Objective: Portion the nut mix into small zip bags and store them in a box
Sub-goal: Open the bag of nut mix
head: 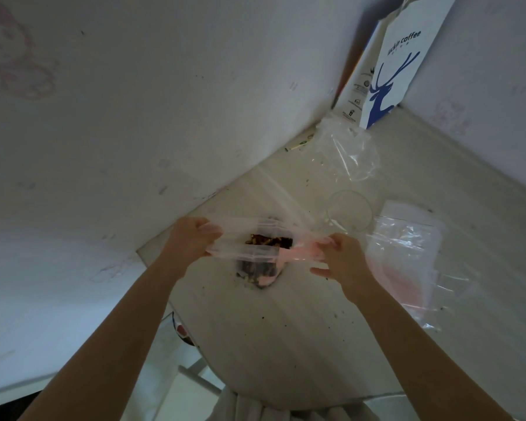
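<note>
A person's left hand point(195, 238) and right hand point(342, 258) each pinch one end of a small clear plastic zip bag point(246, 252) of dark nut mix point(269, 240), held over the pale round table point(271, 344) near its wall-side edge. The bag's mouth appears open, and its long axis runs from hand to hand, equally near both. Sealing it would likely follow that line.
</note>
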